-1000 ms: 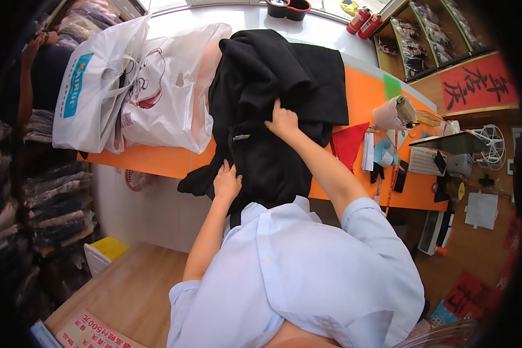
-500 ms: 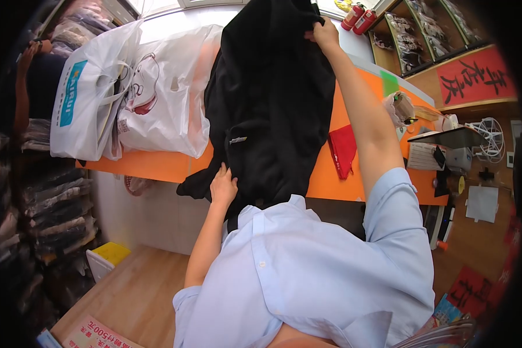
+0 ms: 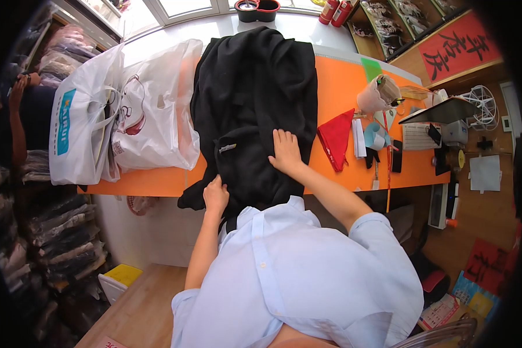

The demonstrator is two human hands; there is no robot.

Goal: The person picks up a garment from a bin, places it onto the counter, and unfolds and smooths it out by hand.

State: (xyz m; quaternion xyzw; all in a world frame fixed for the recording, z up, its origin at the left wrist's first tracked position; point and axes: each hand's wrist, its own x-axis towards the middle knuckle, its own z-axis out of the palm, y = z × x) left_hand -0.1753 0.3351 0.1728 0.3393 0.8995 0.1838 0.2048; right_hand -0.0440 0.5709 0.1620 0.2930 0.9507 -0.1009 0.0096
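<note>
"Where is the black garment (image 3: pixel 249 98) spread?"

"Under the right hand (image 3: pixel 286 152) and beyond it, over the orange counter (image 3: pixel 337 75)."

"How are the hands held?"

"The right is laid flat, fingers extended, grasping nothing. The fingers of the left hand (image 3: pixel 216 196) are bent at the garment's edge; whether cloth is pinched cannot be told."

"What is seen nearby?"

"A red cloth (image 3: pixel 335 139), right of the right hand."
</note>
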